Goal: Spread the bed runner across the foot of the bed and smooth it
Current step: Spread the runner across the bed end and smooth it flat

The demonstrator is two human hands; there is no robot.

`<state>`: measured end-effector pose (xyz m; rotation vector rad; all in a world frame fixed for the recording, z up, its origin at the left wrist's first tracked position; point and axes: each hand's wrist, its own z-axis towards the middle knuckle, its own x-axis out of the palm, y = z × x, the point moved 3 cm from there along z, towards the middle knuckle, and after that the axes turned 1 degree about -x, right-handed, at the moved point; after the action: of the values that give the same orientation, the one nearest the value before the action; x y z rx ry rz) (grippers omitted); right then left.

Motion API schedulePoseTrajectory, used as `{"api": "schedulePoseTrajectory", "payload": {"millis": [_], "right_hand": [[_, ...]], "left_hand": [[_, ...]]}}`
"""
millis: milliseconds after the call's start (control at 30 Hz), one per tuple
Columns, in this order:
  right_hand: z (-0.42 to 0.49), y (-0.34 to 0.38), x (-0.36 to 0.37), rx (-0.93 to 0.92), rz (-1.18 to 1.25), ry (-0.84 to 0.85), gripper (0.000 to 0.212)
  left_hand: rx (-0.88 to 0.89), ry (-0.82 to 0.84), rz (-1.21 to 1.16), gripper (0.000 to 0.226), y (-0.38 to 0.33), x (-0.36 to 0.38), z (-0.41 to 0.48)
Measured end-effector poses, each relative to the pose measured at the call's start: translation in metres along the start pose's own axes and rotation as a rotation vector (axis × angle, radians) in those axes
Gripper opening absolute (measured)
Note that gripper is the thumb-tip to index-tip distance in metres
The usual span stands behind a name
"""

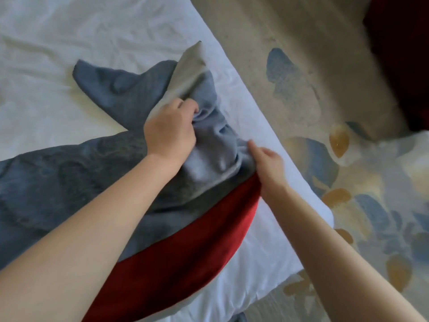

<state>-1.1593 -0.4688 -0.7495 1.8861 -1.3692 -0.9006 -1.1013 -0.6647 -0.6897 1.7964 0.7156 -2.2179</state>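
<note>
While the runner (58,182) lies crumpled along the bed (46,31), its long axis running left to right, the left grip (169,131) has fingers curled round a bunched fold and the right grip (267,166) pinches the hem near the bed's right edge. The doubled-back end lies just beyond the left grip, the nearer one.

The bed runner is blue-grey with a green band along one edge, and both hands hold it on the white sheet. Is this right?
Not fully: the band is red, not green. The head view shows the blue-grey bed runner with its red band, held by the left hand and right hand on the white sheet.
</note>
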Motion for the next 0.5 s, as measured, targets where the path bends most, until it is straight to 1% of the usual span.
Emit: {"api": "schedulePoseTrajectory", "payload": {"millis": [33, 67, 100, 133, 200, 267, 333, 367, 400, 500], "right_hand": [[-0.002, -0.004, -0.021, -0.042, -0.031, -0.098, 0.044], [-0.006, -0.01, -0.041, -0.096, -0.115, -0.16, 0.041], [-0.011, -0.016, -0.055, -0.154, -0.215, -0.165, 0.041], [-0.016, -0.022, -0.063, -0.193, -0.315, -0.12, 0.045], [-0.018, -0.031, -0.067, -0.188, -0.461, -0.034, 0.053], [-0.006, -0.022, -0.063, -0.181, -0.529, -0.065, 0.053], [0.014, -0.004, -0.054, -0.15, -0.42, -0.119, 0.045], [0.025, 0.005, -0.046, -0.129, -0.373, -0.106, 0.041], [0.035, 0.014, -0.035, -0.121, -0.386, -0.072, 0.037], [0.047, 0.031, 0.003, -0.164, -0.605, 0.053, 0.026]], "left_hand": [[-0.029, -0.022, -0.005, 0.023, 0.005, -0.003, -0.001], [-0.058, -0.012, -0.008, 0.023, 0.009, -0.003, -0.002], [-0.07, 0.027, 0.001, 0.022, 0.01, -0.002, -0.004], [-0.055, 0.079, 0.025, 0.023, 0.008, 0.0, -0.007], [0.031, 0.149, 0.096, 0.026, 0.0, 0.005, -0.012], [0.083, 0.127, 0.117, 0.027, -0.005, 0.005, -0.011], [0.035, 0.106, 0.029, 0.024, -0.008, 0.002, -0.006], [-0.014, 0.111, -0.034, 0.028, -0.009, 0.001, -0.003], [-0.055, 0.13, -0.073, 0.033, -0.012, 0.002, -0.001], [-0.082, 0.158, -0.067, 0.041, -0.021, 0.001, 0.006]]}}
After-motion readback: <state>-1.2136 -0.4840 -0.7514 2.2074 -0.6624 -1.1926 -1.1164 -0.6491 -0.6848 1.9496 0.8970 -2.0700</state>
